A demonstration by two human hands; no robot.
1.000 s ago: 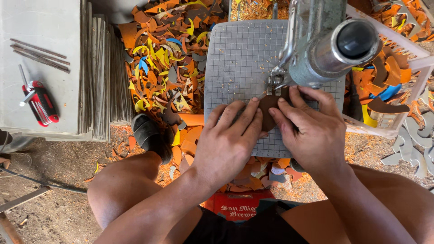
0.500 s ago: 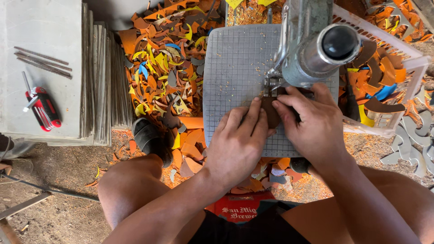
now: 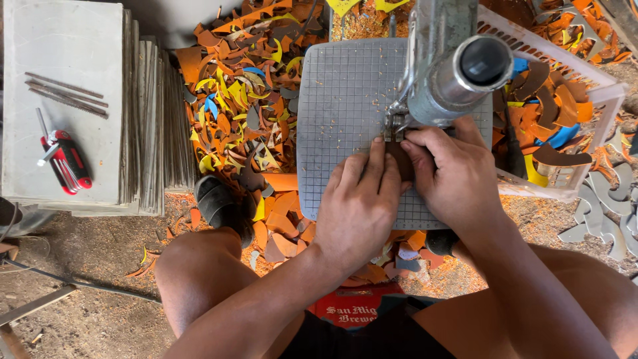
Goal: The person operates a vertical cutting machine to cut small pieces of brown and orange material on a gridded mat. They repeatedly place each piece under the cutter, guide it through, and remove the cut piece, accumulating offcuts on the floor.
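Both hands press a small brown piece (image 3: 401, 159) flat on the grid table (image 3: 345, 113) of a saw machine (image 3: 452, 66). Left hand (image 3: 359, 206) lies palm down, its fingers stretched forward so the tips pin the near edge of the piece. Right hand (image 3: 455, 176) grasps the piece from the other side, thumb and fingers curled around it. This two-sided grip seems meant to keep the thin piece from lifting or turning while it sits at the blade (image 3: 393, 129), which comes down just beyond the fingertips. Most of the piece is hidden under the fingers, so I cannot tell its full shape.

A white basket (image 3: 598, 86) stands touching the right side of the table and holds curved brown, orange and blue cut parts, near enough for the right hand to reach. On the floor to the left lies a big heap of scraps (image 3: 246, 106) in orange, yellow and grey, probably offcuts fallen from the table. Further left, a stack of grey sheets (image 3: 73, 106) carries a red tool (image 3: 63, 159) and some thin rods (image 3: 63, 93). A black sandal (image 3: 222, 203) rests beside the heap, near the knee.
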